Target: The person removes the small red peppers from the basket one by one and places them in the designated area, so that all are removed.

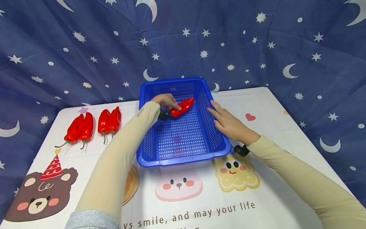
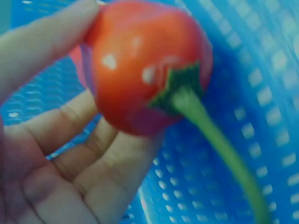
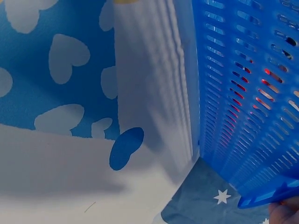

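My left hand (image 1: 167,101) is inside the blue plastic basket (image 1: 183,161), its thumb and fingers around a red pepper (image 1: 185,106). In the left wrist view, the pepper (image 2: 149,60) shows its rounded stem end and a long green stem (image 2: 224,154); the hand's palm lies below it. The pepper slants toward the basket's far right side. Over the right rim of the basket, my right hand (image 1: 231,124) rests with fairly straight fingers. The right wrist view shows the slotted outer wall (image 3: 233,93), with only a fingertip (image 3: 284,212) at the rim's corner.
Two pairs of red peppers (image 1: 85,127) (image 1: 115,120) lie on the printed white tablecloth (image 1: 177,178), left of the basket, stems toward me. A dark blue curtain (image 1: 183,57) with stars and moons hangs behind the table.
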Available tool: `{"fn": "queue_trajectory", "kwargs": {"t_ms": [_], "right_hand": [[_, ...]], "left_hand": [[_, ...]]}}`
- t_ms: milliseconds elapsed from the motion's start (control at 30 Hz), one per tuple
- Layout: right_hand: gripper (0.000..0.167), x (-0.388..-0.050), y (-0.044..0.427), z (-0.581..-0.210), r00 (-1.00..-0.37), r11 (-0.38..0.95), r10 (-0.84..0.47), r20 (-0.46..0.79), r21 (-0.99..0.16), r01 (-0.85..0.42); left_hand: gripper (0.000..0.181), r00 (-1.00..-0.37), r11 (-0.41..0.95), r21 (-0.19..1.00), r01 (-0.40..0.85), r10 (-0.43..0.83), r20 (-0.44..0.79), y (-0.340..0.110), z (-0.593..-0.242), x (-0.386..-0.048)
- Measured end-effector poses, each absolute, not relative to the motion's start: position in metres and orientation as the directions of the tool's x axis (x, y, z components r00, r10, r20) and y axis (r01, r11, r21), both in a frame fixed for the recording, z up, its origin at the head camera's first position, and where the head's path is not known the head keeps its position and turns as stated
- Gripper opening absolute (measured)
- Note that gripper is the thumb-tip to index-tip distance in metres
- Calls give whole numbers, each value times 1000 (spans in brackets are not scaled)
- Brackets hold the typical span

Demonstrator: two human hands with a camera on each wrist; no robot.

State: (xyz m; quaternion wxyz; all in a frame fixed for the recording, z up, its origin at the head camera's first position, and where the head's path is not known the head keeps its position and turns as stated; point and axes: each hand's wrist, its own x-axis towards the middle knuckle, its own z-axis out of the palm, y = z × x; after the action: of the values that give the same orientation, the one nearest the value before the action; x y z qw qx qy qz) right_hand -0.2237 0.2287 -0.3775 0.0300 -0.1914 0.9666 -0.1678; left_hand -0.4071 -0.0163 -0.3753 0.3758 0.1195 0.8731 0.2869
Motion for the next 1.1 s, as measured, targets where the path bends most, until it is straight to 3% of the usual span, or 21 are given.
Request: {"fn": "queue_trajectory", "kwargs": {"t_ms": [367,1100], "right_hand": [[55,-224,229,-375,-929,876,-371,9,-328,-353],[55,-223,229,-378,-924,868,-382,-6,-346,-357]], "left_hand": [[44,-739,707,707,-25,464,-490,-24,-338,-399],[43,-785,666,746,-15,454,-421,-62,-291,-341]]}}
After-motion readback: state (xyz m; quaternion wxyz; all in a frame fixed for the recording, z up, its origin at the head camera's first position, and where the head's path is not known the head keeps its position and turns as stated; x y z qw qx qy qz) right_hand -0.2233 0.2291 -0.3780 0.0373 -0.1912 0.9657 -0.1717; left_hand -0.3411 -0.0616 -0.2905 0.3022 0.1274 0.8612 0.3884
